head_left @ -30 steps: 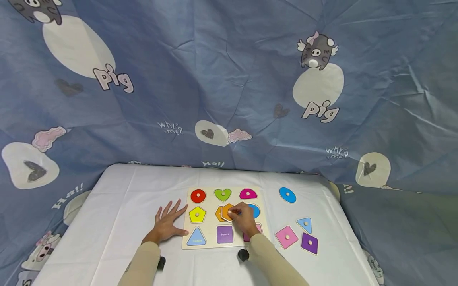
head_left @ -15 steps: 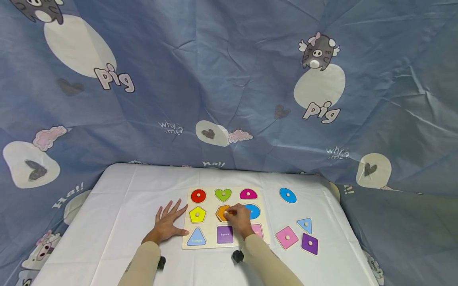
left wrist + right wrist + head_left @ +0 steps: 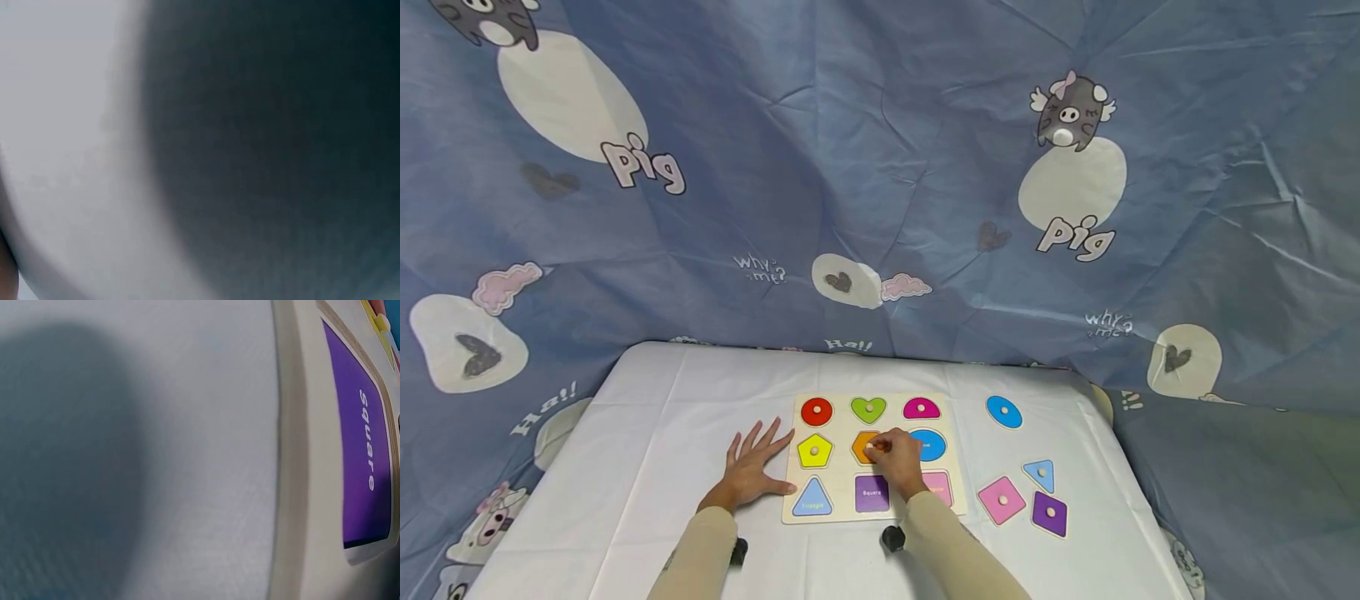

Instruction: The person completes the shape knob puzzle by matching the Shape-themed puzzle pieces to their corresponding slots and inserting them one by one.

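Note:
A wooden shape-puzzle board (image 3: 842, 500) lies on the white-covered table. At its middle, my right hand (image 3: 902, 462) pinches the knob of the orange hexagon piece (image 3: 860, 448), which sits in or on its matching recess; the fingers hide its right part. My left hand (image 3: 747, 473) rests by the board's left edge with fingers spread, index fingertip and thumb touching the edge. Red circle (image 3: 817, 412), green heart (image 3: 868, 410), magenta semicircle (image 3: 922, 408) and yellow pentagon (image 3: 815, 451) pieces fill their places. In the right wrist view the purple square recess (image 3: 362, 444) shows its printed word.
Right of the board lie loose knobbed pieces: a blue oval (image 3: 1003, 412), a light-blue triangle (image 3: 1039, 475), a pink piece (image 3: 1002, 500) and a purple piece (image 3: 1049, 514). A patterned blue cloth (image 3: 880, 183) hangs behind the table. Dark blur covers much of the left wrist view.
My right hand has moved the orange hexagon leftward, from overlapping its recess to lined up over it. The left hand has stayed put.

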A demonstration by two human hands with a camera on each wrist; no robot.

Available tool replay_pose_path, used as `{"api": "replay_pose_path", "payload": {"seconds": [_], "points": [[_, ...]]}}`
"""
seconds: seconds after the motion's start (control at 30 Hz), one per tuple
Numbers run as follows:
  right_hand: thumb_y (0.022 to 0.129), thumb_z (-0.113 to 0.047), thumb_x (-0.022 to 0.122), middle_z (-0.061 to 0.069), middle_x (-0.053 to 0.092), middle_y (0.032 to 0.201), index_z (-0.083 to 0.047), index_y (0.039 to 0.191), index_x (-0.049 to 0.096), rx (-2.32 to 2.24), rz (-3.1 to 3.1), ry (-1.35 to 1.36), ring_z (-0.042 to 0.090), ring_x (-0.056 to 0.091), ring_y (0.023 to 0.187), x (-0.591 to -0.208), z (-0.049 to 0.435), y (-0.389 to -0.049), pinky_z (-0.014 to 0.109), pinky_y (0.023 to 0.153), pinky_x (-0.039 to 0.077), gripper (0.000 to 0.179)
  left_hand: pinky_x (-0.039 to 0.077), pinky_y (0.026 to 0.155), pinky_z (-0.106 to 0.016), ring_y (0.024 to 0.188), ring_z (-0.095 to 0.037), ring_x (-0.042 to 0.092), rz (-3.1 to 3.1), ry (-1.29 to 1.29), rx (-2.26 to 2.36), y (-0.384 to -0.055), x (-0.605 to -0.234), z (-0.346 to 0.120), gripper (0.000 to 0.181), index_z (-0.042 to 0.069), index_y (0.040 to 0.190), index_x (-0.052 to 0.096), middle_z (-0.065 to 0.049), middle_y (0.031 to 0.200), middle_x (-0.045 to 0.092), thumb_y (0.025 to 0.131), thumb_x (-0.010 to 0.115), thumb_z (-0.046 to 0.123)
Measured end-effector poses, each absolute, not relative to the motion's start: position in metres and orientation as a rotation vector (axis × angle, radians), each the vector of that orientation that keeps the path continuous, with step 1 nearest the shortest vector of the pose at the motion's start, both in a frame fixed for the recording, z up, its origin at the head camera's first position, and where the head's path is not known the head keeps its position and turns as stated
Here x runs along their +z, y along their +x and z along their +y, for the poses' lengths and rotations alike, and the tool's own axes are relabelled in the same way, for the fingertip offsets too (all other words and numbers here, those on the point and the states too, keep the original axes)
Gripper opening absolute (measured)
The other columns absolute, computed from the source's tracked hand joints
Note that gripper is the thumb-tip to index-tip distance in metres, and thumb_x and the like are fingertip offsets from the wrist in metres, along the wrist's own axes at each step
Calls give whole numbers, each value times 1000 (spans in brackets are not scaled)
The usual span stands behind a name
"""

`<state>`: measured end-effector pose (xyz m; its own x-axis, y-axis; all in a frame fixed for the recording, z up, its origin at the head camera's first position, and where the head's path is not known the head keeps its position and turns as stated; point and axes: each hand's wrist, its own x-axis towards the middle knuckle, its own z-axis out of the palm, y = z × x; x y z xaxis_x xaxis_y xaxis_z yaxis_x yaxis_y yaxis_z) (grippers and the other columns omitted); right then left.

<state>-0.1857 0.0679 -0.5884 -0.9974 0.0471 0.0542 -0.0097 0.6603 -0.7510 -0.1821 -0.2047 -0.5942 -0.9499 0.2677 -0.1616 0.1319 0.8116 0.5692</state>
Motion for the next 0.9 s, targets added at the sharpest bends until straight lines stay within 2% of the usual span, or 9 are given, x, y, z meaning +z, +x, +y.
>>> {"api": "replay_pose_path", "payload": {"seconds": [0.37,0.8,0.9], "points": [[78,-14,80,-5,59,72,-8,79,73,1209,-2762,9,12,53,71,-592,68,-186,41,84,35,9,-10,113,-59,145,-40,2,2769,314,844,-181,-593,-206,100,16,147,41,-14,160,17,62,87,41],[78,-16,80,-5,60,76,-9,82,74,1239,-2796,-24,14,55,75,-594,69,-188,46,89,34,10,-10,113,-58,146,-39,1,2767,301,836,-182,-594,-204,100,18,147,40,-13,160,17,62,86,42],[78,-17,81,-5,61,78,-9,83,73,1248,-2806,-11,12,54,75,-595,70,-188,43,87,35,13,-10,113,-59,145,-39,1,2771,297,831,-183,-595,-205,100,17,147,40,-14,160,16,62,86,41]]}}
